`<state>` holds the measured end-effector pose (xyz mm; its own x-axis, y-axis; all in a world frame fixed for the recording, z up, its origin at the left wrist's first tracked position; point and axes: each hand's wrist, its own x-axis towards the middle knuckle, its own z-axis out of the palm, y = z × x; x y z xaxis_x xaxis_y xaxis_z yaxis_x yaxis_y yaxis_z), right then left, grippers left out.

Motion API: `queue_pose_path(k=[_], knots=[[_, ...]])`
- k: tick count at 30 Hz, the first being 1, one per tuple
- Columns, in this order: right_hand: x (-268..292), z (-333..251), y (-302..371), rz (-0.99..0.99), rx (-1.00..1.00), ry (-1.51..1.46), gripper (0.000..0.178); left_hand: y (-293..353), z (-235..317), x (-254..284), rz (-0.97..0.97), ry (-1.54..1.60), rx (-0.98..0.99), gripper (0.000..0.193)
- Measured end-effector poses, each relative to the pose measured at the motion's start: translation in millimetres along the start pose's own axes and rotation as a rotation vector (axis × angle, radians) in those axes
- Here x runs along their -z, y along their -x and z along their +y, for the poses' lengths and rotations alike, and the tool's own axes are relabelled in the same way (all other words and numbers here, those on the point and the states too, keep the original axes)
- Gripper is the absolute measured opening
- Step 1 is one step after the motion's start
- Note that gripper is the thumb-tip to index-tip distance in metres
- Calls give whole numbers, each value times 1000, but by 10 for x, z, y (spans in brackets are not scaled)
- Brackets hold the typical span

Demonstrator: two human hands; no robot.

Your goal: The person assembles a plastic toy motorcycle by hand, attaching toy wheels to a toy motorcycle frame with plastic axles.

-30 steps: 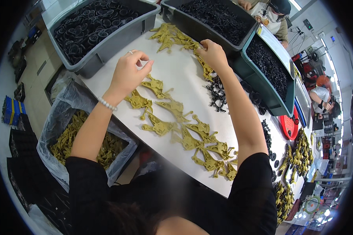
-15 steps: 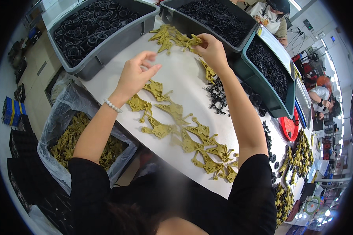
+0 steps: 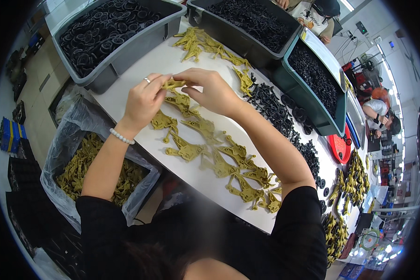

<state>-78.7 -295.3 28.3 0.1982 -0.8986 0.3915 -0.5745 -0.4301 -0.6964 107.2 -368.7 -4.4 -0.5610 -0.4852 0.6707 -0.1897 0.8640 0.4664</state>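
Both hands meet over the left part of the white table [image 3: 140,70]. Between their fingertips is an olive-yellow plastic part [image 3: 174,84], partly hidden by the fingers. My left hand [image 3: 142,102] pinches its left end, and my right hand [image 3: 212,91] has its thumb and fingers closed at the other end. Just below the hands, several like parts, flat with thin arms, lie in a row, among them a wide yellow bracket [image 3: 185,148]. More of these form a loose yellow pile [image 3: 191,43] at the far edge. A single yellow part [image 3: 244,81] lies right of my right hand.
A grey bin [image 3: 114,70] of black wheels stands far left. Beside it are a dark bin [image 3: 266,53] and a green bin [image 3: 308,109] of small black pieces. Black pieces [image 3: 275,109] cover the table's right. A lined box [image 3: 149,186] of yellow parts sits lower left.
My right hand has come back from the far yellow pile toward me and left, bringing a part. My left hand has closed on that part's other end.
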Motion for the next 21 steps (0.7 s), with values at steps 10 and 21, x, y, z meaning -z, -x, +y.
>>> queue_pose_path(k=[10,21], knots=[[802,1039,-124,69,-531,844,36,435,-589,390,-106,-363,28,26],[812,1276,-132,89,-282,1070,27,591,-563,464,12,-124,277,32]])
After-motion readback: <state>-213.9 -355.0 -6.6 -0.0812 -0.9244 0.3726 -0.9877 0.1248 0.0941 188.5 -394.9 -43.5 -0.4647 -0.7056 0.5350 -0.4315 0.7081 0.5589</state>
